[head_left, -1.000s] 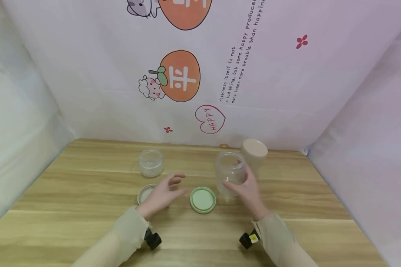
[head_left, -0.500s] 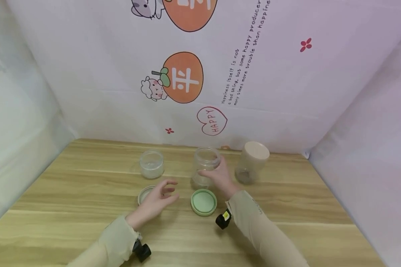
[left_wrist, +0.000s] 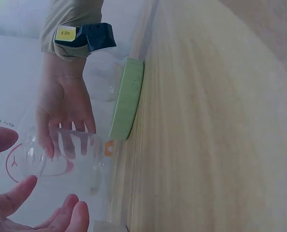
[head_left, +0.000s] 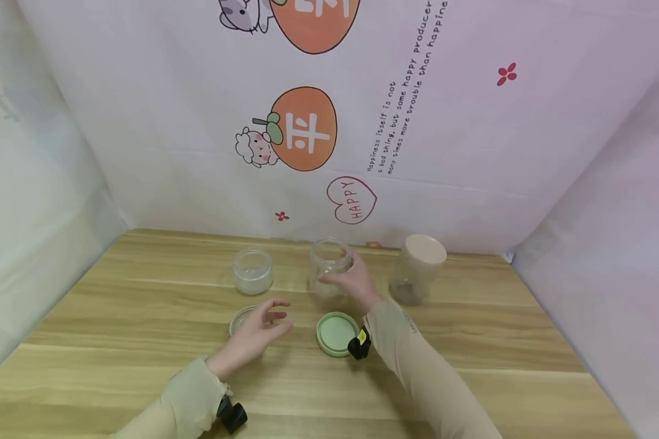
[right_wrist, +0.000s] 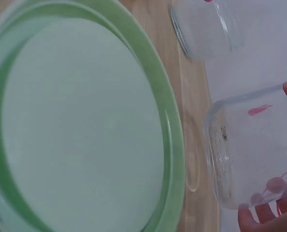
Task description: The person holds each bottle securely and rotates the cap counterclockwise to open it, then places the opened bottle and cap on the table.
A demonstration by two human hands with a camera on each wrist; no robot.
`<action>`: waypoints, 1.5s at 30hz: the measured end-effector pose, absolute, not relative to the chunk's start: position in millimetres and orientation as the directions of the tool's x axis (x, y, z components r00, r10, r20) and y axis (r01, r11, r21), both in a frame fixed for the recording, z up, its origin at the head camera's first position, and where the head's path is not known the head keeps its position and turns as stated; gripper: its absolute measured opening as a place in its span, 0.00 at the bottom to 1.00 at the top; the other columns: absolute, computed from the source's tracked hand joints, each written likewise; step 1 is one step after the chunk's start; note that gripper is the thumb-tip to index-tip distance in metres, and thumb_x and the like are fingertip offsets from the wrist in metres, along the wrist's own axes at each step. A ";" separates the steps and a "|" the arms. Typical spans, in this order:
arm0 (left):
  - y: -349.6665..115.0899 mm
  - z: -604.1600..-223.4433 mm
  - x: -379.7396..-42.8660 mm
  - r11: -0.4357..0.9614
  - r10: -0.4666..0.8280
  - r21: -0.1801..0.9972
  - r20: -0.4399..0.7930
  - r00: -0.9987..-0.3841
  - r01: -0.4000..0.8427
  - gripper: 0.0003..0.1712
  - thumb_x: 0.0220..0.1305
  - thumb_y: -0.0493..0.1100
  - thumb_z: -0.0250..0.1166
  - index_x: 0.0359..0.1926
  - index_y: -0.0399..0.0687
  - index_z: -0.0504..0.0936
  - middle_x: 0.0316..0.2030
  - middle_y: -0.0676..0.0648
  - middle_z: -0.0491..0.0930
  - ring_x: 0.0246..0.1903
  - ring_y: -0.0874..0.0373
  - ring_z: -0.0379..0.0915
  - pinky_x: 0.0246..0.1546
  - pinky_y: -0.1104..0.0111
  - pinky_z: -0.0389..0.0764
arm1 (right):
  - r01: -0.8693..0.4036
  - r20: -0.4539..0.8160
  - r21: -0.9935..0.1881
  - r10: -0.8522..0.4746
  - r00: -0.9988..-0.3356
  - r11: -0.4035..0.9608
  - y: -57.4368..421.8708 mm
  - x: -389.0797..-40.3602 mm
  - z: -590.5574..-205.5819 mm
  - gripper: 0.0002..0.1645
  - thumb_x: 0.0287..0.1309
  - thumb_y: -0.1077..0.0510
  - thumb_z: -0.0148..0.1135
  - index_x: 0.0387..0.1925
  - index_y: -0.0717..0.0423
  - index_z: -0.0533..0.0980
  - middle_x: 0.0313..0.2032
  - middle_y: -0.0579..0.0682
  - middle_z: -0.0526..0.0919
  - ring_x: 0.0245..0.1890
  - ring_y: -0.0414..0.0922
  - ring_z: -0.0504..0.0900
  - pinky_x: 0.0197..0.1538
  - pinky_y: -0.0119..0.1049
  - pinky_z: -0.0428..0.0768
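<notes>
The right hand (head_left: 357,283) gripped a clear open-topped cylindrical jar (head_left: 321,266) between thumb and fingers, at twelve o'clock from a round green lid (head_left: 334,333). The left hand (head_left: 254,330), fingers loosely spread, was at the lid's nine o'clock.

Colourless jar (head_left: 324,268), green lid (head_left: 336,333), wood-grain table (head_left: 472,341)
</notes>
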State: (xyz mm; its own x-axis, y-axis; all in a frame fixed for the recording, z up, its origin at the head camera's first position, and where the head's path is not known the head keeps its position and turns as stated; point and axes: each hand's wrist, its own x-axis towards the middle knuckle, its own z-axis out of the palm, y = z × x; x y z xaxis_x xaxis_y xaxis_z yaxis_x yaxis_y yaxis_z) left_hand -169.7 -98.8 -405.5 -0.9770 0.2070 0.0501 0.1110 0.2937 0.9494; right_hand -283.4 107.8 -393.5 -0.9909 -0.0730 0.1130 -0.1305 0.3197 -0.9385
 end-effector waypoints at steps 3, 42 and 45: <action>-98.8 -406.3 -170.2 0.297 0.205 0.949 0.044 -0.978 0.104 0.23 0.63 0.38 0.61 0.58 0.36 0.70 0.60 0.34 0.69 0.57 0.38 0.70 0.52 0.53 0.77 | -0.124 0.103 -0.939 -0.080 -0.991 0.321 107.1 -286.7 -396.3 0.53 0.32 0.66 0.76 0.65 0.61 0.63 0.58 0.63 0.74 0.57 0.56 0.73 0.63 0.49 0.68; -83.9 -409.8 -176.8 0.233 0.193 0.966 0.066 -0.979 0.111 0.22 0.64 0.36 0.59 0.57 0.35 0.69 0.58 0.33 0.71 0.56 0.40 0.71 0.53 0.55 0.77 | -0.085 0.067 -0.949 -0.067 -0.995 0.303 166.8 -238.6 -381.6 0.44 0.52 0.56 0.70 0.66 0.57 0.58 0.65 0.59 0.64 0.63 0.56 0.67 0.66 0.50 0.66; -82.4 -410.9 -174.9 0.230 0.191 0.966 0.075 -0.979 0.119 0.21 0.64 0.36 0.59 0.57 0.35 0.70 0.59 0.34 0.70 0.56 0.40 0.71 0.53 0.55 0.77 | -0.055 0.035 -0.958 -0.075 -0.997 0.282 173.9 -230.4 -390.4 0.41 0.54 0.57 0.68 0.66 0.57 0.59 0.65 0.61 0.64 0.62 0.56 0.67 0.65 0.50 0.67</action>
